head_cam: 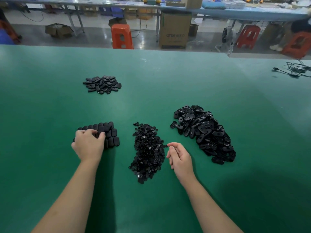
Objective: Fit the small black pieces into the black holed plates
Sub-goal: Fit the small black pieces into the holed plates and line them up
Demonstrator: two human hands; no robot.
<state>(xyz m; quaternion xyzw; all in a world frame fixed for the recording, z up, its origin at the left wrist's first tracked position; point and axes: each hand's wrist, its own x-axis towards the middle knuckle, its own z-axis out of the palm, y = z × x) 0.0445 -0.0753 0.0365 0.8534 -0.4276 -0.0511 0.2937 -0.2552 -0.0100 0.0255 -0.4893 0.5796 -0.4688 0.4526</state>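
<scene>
L hand (88, 145) fingers (101, 134) curled, pinching one plate at edge of the laid-out rows of plates (107, 133): flat matte black ovals w/ rounded ends, set side by side, overlapping like tiles. R hand (179, 157) fingers (170, 145) loosely curled, thumb + index tips nearly closed on a tiny black piece at the right edge of the small-pieces pile (148, 152); can't tell for sure if it's gripped, too small. Small pieces = glossy little discs/tabs, heaped loose in a long narrow mound between the two hands. Right of it, well apart, big heap of holed plates (203, 133): shiny black ovals w/ centre hole, jumbled. Far left-centre, a smaller pile (102, 84) of similar black ovals. All sit on a green matte table (168, 81), smooth. Black cables (292, 69) at table's far right edge. Beyond: grey polished floor, orange plastic stools (121, 36), cardboard box (175, 30), a second long bench w/ blue top (235, 12), bins underneath.
</scene>
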